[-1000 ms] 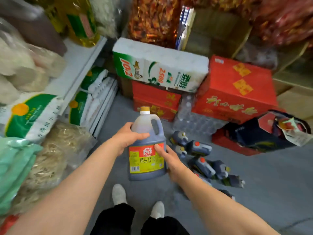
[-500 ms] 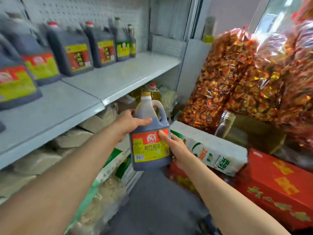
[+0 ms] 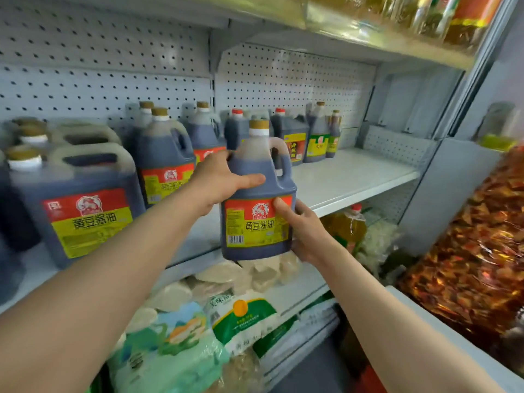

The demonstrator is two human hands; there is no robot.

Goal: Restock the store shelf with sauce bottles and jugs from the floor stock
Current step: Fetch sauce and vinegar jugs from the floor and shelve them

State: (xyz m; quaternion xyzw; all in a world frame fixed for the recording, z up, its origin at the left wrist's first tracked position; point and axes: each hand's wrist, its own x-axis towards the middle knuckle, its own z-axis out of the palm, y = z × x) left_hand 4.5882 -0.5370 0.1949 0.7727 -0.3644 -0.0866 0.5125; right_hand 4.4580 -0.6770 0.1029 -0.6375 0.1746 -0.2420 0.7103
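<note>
I hold a dark soy sauce jug (image 3: 256,177) with a gold cap and a red and yellow label upright in the air, just in front of the white shelf's (image 3: 354,177) front edge. My left hand (image 3: 218,182) grips its upper body from the left, thumb across the front. My right hand (image 3: 303,228) cups its lower right corner, thumb on the label. Several like jugs stand on the shelf to the left, the nearest a big one (image 3: 82,199) and another (image 3: 164,163) behind it. Smaller sauce bottles (image 3: 317,137) stand at the back.
The shelf's right half is bare white board. Below it lie bagged goods (image 3: 243,316) and a yellow oil bottle (image 3: 348,225). Large bags of orange snacks (image 3: 467,265) hang at the right. An upper shelf (image 3: 368,38) carries oil bottles.
Both hands have lifted the jug from the floor stock up to shelf height, and my view has swung from the floor up to the shelf.
</note>
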